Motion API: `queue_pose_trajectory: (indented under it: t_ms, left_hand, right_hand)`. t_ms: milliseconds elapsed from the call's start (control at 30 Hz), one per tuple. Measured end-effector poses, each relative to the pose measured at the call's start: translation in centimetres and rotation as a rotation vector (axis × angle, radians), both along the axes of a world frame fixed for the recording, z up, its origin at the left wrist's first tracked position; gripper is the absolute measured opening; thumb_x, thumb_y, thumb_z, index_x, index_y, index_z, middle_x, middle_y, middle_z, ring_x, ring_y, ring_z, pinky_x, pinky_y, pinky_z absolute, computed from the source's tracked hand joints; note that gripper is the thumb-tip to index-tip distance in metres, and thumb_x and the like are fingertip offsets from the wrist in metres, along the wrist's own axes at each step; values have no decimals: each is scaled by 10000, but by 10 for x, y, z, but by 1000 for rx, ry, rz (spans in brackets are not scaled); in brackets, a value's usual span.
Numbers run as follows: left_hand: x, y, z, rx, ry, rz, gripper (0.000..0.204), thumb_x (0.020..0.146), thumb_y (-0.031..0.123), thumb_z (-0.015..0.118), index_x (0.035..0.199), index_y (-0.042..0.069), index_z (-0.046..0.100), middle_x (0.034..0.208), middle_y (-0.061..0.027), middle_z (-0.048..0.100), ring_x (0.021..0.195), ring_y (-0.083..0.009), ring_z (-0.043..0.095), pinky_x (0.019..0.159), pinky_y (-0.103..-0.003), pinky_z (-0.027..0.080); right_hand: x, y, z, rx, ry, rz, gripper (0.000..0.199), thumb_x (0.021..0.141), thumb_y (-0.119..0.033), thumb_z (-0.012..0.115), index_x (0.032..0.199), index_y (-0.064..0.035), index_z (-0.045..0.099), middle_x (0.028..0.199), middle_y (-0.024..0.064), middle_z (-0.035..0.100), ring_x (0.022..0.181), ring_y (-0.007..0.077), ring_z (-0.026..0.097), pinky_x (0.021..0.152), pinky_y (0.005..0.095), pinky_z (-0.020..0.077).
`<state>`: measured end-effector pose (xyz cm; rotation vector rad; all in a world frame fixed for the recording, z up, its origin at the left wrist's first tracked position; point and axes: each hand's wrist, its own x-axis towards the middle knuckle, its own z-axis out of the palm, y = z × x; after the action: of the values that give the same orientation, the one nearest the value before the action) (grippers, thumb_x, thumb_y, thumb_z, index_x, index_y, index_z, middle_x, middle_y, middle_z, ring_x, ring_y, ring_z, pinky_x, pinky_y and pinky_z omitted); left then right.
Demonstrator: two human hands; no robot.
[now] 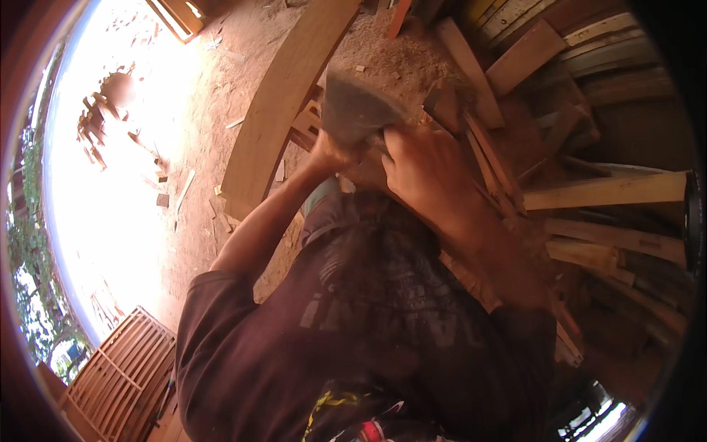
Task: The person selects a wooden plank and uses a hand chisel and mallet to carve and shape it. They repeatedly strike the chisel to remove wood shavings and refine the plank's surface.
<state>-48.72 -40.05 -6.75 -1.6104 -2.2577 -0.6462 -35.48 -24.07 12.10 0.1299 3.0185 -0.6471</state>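
Both arms raised forward; left hand (331,156), right hand (421,171) side by side, grip closed.

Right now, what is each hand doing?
Left hand: closed on the grey blurred tool.
Right hand: closed on the same tool.

Grey block (357,107) being smeared by motion blur, its underside being hidden by both hands, yard at left (110,147) being washed out by glare

A long plank (283,103) lies left of both hands. Stacked boards (611,191) lie right. A slatted frame (121,376) sits lower left.
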Motion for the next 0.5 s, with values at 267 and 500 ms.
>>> queue_pose_trajectory:
  t_ms: [267, 500]
  left_hand:
    - [-38, 14, 41, 388, -960, 199, 334, 956, 324, 794, 789, 74, 650, 752, -8, 636, 703, -137, 607, 611, -368, 474]
    - [-26, 32, 109, 317, -905, 163, 386, 954, 291, 818, 725, 43, 629, 646, -8, 550, 591, -129, 516, 559, -350, 423]
  right_hand:
    - [19, 35, 17, -242, 171, -223, 299, 889, -122, 754, 1145, 5, 667, 993, 245, 751, 953, 434, 740, 819, 489, 593]
    - [36, 41, 10, -491, 249, -357, 317, 887, -81, 785, 1160, 32, 673, 995, 222, 763, 932, 394, 771, 791, 436, 593]
